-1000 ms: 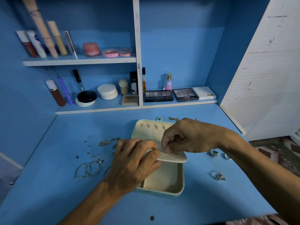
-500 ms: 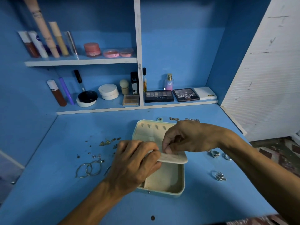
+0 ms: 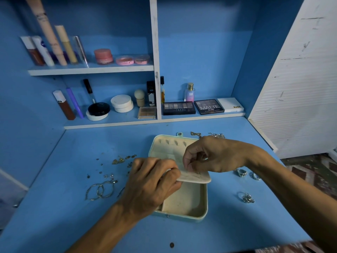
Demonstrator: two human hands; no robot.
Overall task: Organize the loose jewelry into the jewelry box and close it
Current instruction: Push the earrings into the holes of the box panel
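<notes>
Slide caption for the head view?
Left hand and right hand hold the cream inner flap of an open pale-green jewelry box; silver hoop earrings and rings lie loose on the blue desk.

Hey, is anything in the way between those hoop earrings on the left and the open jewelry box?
Yes. The left hand sits between the hoop earrings and the jewelry box, and the cream panel it pinches with the right hand overhangs the tray's rear.

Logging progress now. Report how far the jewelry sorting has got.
Early. Done: jewelry box lies open. In hand: left hand grips its cream panel, right hand pinches the panel's edge. To do: hoops, small earrings, rings and chains lie loose on the table; box unclosed.
</notes>
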